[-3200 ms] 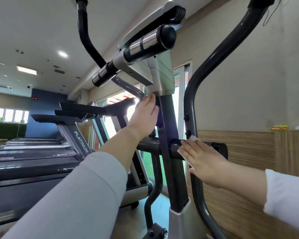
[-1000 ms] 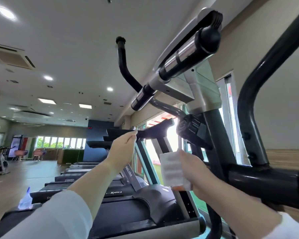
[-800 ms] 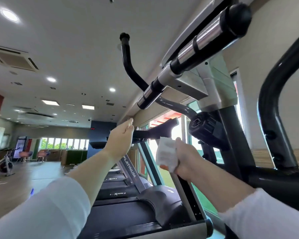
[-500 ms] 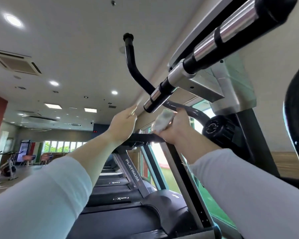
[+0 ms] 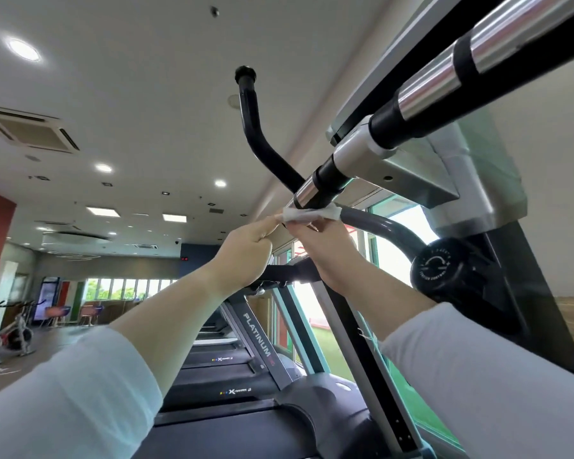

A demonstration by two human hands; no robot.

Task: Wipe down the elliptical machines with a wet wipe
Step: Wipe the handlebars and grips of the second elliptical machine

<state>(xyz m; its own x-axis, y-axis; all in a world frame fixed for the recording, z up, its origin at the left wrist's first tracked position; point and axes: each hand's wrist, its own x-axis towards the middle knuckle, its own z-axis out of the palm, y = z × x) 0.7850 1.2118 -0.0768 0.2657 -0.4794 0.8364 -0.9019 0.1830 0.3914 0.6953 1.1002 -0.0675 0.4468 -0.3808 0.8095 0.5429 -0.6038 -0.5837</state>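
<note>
View from low under a grey and black elliptical machine (image 5: pixel 474 180), its top and right side cut off by the frame. A white wet wipe (image 5: pixel 312 215) is folded over a curved grey handlebar tube (image 5: pixel 381 226), just under the chrome end of a black and chrome grip bar (image 5: pixel 444 72). The wipe's long axis runs along the tube, left to right and nearly level. The right hand (image 5: pixel 325 251) grips the wipe against the tube from below, its fingertips hidden behind the wipe. The left hand (image 5: pixel 246 251), fingers curled, pinches the wipe's left end between thumb and forefinger. A curved black swing handle (image 5: pixel 257 140) rises behind, ending in a round cap. A round black tension knob (image 5: pixel 439 268) sits right of the hands, its lettering too small to read. Black treadmills (image 5: pixel 246 369) stand beyond, with blurred exercise bikes (image 5: pixel 4 329) at the far left.
</note>
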